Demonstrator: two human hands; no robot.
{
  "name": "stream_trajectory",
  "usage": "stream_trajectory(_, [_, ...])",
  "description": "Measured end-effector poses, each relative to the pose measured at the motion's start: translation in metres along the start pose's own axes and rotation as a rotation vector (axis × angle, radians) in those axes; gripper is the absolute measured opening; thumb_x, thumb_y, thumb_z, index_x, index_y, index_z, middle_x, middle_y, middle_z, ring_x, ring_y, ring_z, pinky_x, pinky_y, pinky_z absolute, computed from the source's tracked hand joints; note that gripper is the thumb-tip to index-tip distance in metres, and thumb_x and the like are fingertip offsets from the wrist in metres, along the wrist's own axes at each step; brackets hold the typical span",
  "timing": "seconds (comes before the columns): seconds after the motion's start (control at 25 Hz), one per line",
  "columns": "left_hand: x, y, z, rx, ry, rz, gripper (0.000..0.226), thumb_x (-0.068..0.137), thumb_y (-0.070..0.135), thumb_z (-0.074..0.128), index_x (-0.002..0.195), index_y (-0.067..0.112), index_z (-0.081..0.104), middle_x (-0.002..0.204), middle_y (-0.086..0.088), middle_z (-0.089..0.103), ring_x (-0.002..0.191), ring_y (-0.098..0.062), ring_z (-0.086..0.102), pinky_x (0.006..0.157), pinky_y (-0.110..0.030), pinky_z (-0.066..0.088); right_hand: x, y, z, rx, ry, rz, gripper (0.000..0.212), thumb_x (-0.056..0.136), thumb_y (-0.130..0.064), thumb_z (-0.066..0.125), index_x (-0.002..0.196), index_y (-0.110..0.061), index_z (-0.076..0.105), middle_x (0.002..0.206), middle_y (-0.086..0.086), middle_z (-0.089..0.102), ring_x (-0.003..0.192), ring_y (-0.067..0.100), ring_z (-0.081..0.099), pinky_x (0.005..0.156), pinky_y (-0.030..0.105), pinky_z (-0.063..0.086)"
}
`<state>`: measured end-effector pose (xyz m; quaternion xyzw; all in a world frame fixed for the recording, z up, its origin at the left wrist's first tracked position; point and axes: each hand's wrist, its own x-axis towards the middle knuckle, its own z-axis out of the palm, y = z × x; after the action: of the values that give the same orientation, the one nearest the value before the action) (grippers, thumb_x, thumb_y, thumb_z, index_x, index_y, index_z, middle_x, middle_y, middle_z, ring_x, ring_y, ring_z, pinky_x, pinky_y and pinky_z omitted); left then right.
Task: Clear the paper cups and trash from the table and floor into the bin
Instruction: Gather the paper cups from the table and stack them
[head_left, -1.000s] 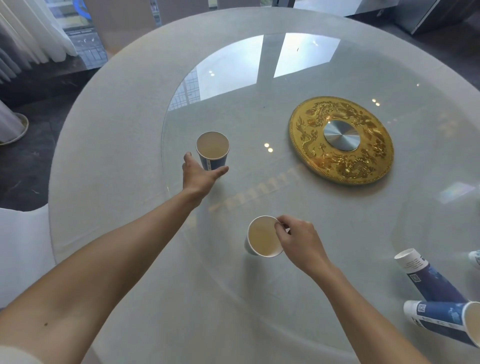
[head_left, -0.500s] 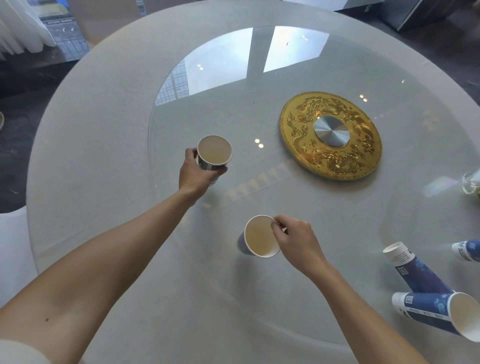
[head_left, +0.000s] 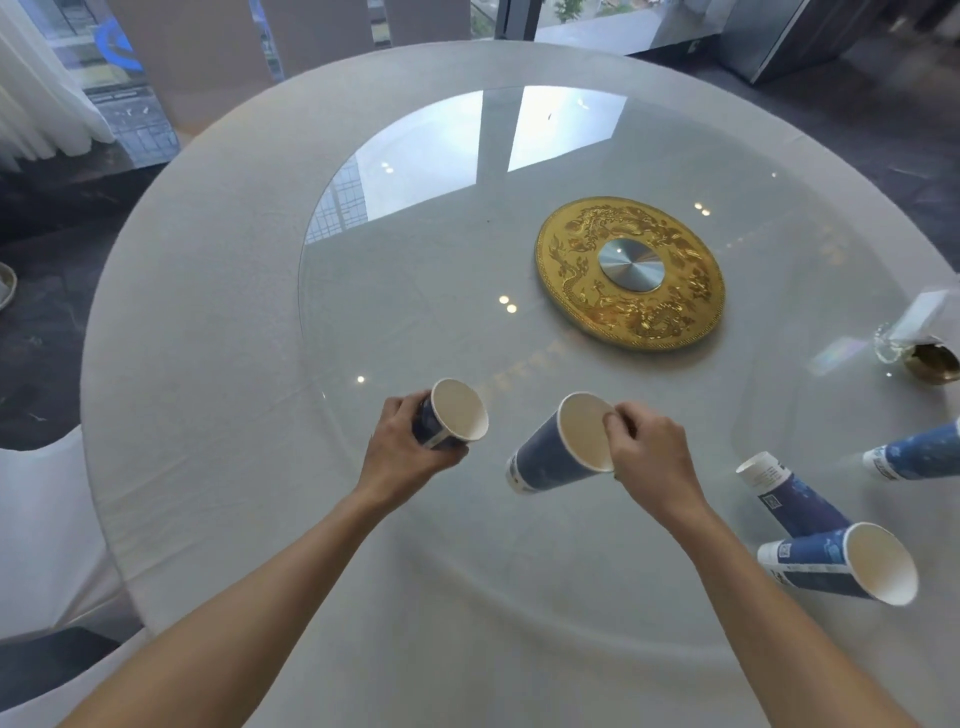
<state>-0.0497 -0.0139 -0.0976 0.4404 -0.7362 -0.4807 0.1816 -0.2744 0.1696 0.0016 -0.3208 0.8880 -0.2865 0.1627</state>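
At far left a white chair cover (head_left: 36, 525) sits against the round surface (head_left: 208, 364), which is draped in a pale cloth and topped by a glass turntable (head_left: 415, 270).

The left hand (head_left: 410, 452) has its grip wrapped round the side of a blue paper cup (head_left: 449, 421), held above the surface and tipped so the mouth faces right and toward the camera; its long axis runs roughly left to right, base hidden in the palm.

Just right of it, the right hand (head_left: 649, 457) pinches the rim of a second blue cup (head_left: 556, 452) between thumb and fingertips. This cup slants, its mouth up and to the right, its base down and to the left, and hangs clear of the surface.

Beyond the hands a gold embossed disc (head_left: 631, 270) with a silver hub lies on the glass.

Farther right, two cups lie on their sides, touching: the fallen cup (head_left: 795, 499) points its base up-left, and the near cup (head_left: 836, 564) opens to the right. Another toppled cup (head_left: 914, 454) lies at the right edge, base to the left. Above it a glass with folded paper (head_left: 914, 332) stands beside something brassy that I cannot identify.

Dark floor (head_left: 47, 260), white curtains (head_left: 36, 83) and windows surround the surface.
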Motion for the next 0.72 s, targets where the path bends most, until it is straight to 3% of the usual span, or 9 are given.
stream_trajectory(0.12, [-0.029, 0.002, 0.007, 0.087, -0.091, 0.041, 0.094, 0.053, 0.059, 0.084, 0.139, 0.033, 0.057, 0.120, 0.008, 0.050, 0.103, -0.013, 0.064, 0.094, -0.031, 0.056, -0.016, 0.002, -0.030, 0.157, 0.076, 0.072, 0.020, 0.102, -0.023, 0.057, 0.088, -0.018, 0.071, 0.081, 0.002, 0.070, 0.067, 0.022, 0.068, 0.049, 0.037, 0.062])
stream_trajectory(0.2, [-0.047, 0.009, 0.012, 0.151, -0.167, 0.098, 0.093, 0.056, 0.058, 0.085, 0.141, 0.034, 0.056, 0.123, 0.007, 0.048, 0.105, -0.018, 0.063, 0.096, -0.037, 0.058, -0.035, 0.005, -0.041, 0.256, 0.078, 0.131, 0.017, 0.102, -0.025, 0.059, 0.093, -0.020, 0.072, 0.087, 0.001, 0.072, 0.066, 0.021, 0.069, 0.051, 0.032, 0.062])
stream_trajectory(0.44, [-0.097, 0.032, 0.035, 0.246, -0.305, 0.313, 0.084, 0.060, 0.059, 0.083, 0.138, 0.045, 0.054, 0.123, 0.016, 0.049, 0.103, -0.014, 0.060, 0.090, -0.036, 0.057, -0.099, 0.028, -0.036, 0.444, 0.063, 0.288, 0.018, 0.101, -0.020, 0.059, 0.097, -0.011, 0.075, 0.088, 0.015, 0.075, 0.057, 0.019, 0.066, 0.056, 0.036, 0.060])
stream_trajectory(0.56, [-0.118, 0.041, 0.050, 0.203, -0.357, 0.400, 0.084, 0.059, 0.057, 0.086, 0.136, 0.042, 0.058, 0.125, 0.017, 0.058, 0.107, -0.011, 0.061, 0.094, -0.040, 0.055, -0.131, 0.041, -0.030, 0.489, 0.087, 0.339, 0.012, 0.101, -0.022, 0.060, 0.111, -0.019, 0.068, 0.087, 0.011, 0.075, 0.054, 0.014, 0.066, 0.052, 0.030, 0.058])
stream_trajectory(0.72, [-0.138, 0.048, 0.069, 0.135, -0.438, 0.411, 0.085, 0.061, 0.054, 0.091, 0.138, 0.043, 0.057, 0.124, 0.022, 0.061, 0.111, -0.008, 0.063, 0.096, -0.039, 0.055, -0.158, 0.053, -0.016, 0.417, 0.095, 0.357, 0.017, 0.102, -0.022, 0.057, 0.110, -0.020, 0.071, 0.091, 0.008, 0.076, 0.068, 0.022, 0.069, 0.049, 0.031, 0.057])
